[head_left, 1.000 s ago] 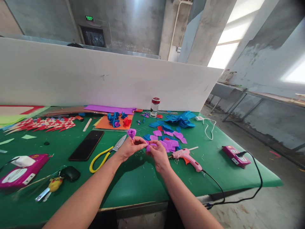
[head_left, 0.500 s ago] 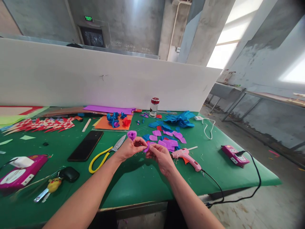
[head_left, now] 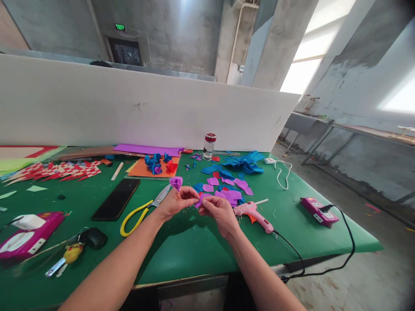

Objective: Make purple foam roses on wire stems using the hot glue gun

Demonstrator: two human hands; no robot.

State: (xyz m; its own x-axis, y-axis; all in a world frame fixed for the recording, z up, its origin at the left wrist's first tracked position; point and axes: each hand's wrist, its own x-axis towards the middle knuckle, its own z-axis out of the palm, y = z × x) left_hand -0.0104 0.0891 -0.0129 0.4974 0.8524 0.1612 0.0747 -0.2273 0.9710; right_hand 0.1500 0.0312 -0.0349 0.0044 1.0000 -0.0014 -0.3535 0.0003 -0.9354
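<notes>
Well, purple petal (head_left: 200, 200) pinched from both sides

On my feed, my left hand (head_left: 174, 204) pinches one end between thumb and finger, a purple rose (head_left: 176, 183) above it; my right hand (head_left: 219, 212) pinches the other, near the pink glue gun (head_left: 255, 214).

Daylight glares from the window (head_left: 300, 77) at two o'clock; soft shadows darken the tabletop (head_left: 181, 255) near six; edges stretch, blurring at eight.
</notes>
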